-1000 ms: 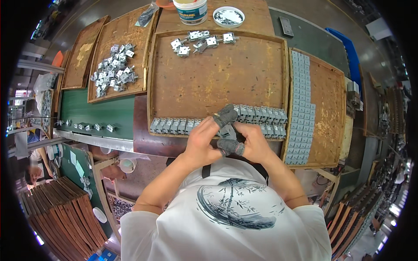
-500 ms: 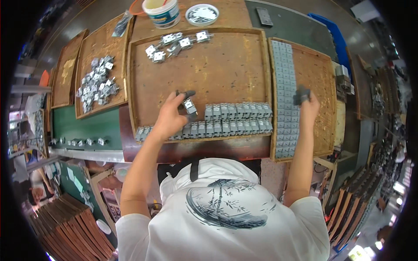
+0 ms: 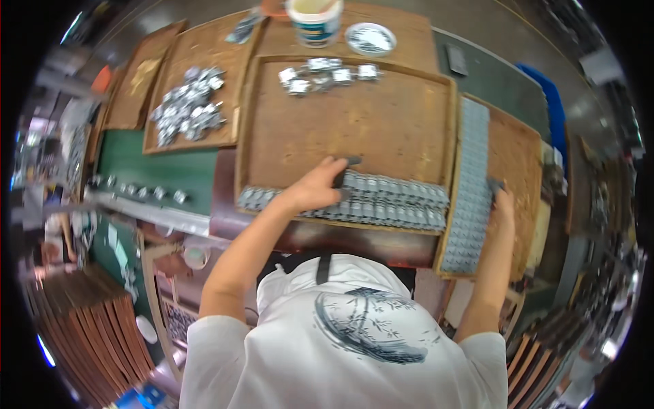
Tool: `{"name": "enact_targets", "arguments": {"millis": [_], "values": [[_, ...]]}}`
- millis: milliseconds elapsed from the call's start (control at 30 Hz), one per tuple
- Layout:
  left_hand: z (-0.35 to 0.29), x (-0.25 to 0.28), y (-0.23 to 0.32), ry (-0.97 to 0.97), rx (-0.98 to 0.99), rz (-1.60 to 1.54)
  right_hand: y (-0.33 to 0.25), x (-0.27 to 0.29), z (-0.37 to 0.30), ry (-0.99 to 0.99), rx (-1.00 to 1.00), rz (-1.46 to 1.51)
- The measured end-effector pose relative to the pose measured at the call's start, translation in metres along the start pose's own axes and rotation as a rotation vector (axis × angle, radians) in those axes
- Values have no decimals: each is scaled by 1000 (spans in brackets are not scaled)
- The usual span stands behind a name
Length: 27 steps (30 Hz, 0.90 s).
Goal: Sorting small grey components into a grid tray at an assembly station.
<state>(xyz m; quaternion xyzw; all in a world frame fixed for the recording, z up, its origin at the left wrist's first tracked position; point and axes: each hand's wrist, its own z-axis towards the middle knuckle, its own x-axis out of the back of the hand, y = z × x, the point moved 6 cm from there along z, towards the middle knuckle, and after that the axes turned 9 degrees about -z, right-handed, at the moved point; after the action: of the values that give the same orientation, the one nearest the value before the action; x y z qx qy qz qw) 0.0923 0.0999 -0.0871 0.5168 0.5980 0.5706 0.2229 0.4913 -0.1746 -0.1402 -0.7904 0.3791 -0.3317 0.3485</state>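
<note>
My left hand (image 3: 319, 187), dark coverings on its fingertips, is at the left end of the back row of small grey metal parts (image 3: 395, 187) in the middle tray. Its thumb and fingers close around the end part, which they mostly hide. My right hand (image 3: 503, 199) is over the right tray, beside the right edge of a block of flat grey pieces (image 3: 470, 184) laid in tight columns. Its fingers are bent together with dark tips; blur hides whatever they hold. Loose shiny metal parts (image 3: 320, 75) lie at the far side of the middle tray (image 3: 347, 123).
A tray at the left holds a heap of shiny metal parts (image 3: 191, 105). Beyond the middle tray stand a white bucket (image 3: 315, 27) and a round white dish (image 3: 370, 39) of small dark pieces. Several parts (image 3: 142, 191) line the green surface. Wooden trays are stacked lower left.
The view has turned, shifting the scene right. My left hand has carried a small grey part to the left end of the back row. My right hand has moved slightly nearer along the block's edge.
</note>
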Motion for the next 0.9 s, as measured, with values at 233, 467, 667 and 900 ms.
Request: {"name": "enact_targets", "arguments": {"millis": [233, 467, 667, 900], "values": [[-127, 120, -27, 968, -42, 599, -24, 34, -22, 272, 368, -55], [-234, 233, -127, 1029, 838, 974, -41, -27, -68, -90, 547, 290], [-229, 222, -172, 1114, 461, -73, -49, -112, -125, -211, 527, 138], [-136, 85, -3, 641, -180, -940, -76, -232, -262, -801, 370, -94]]}}
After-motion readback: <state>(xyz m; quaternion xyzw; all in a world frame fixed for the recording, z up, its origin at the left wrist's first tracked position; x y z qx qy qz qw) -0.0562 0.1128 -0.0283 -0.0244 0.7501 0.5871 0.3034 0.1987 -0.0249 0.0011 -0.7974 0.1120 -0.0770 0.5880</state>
